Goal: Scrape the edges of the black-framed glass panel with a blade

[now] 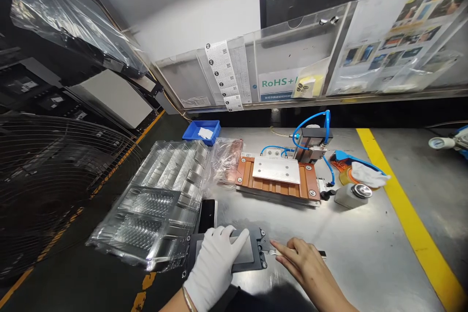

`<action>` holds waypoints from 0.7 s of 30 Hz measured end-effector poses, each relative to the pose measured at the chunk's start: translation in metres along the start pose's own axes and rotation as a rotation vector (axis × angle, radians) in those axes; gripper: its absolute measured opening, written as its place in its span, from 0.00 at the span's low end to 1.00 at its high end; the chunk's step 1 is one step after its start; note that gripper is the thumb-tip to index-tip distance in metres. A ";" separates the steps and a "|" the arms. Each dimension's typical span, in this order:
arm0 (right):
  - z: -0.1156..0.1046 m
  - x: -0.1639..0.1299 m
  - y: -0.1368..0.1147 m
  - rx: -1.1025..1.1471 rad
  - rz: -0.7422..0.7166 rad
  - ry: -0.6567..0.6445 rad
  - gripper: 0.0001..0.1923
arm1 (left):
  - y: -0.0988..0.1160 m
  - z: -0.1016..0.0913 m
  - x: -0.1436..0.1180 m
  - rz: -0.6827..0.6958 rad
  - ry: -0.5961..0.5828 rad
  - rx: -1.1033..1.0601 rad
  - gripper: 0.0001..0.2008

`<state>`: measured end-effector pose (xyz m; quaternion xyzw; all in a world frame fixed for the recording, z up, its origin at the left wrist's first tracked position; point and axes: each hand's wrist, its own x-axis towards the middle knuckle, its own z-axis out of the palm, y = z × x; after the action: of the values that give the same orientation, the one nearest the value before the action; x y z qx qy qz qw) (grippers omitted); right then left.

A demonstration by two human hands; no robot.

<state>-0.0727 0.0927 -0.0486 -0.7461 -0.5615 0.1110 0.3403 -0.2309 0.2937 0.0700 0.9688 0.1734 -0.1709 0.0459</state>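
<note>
My left hand (219,258), in a white glove, lies across a black rectangular plate (197,253) with a smooth grey inset, its fingertips at the far edge and the thumb apart. The plate has small round eyelets at its corners. My right hand (302,261) is bare and closed around a slim, knife-like tool (321,254) with a dark end. The tool's thin metal tip reaches a small tab on the plate's right edge. Part of the tool's handle is hidden under my fingers. A dark phone (207,215) lies just behind the plate.
Clear plastic trays (161,204) are stacked on the left. A brown-and-silver pneumatic fixture (278,175) with blue hoses stands behind. To its right are a metal-capped bottle (354,196) and a tape roll. A blue bin (202,131) sits at the back. A yellow stripe (405,214) crosses the table.
</note>
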 end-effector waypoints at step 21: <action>-0.036 0.007 -0.026 0.618 0.378 -0.300 0.29 | -0.008 -0.024 0.001 0.122 -0.039 -0.023 0.36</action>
<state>-0.0709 0.0891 -0.0039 -0.6741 -0.3978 0.4435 0.4366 -0.2252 0.3046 0.0919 0.9735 0.1151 -0.1848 0.0705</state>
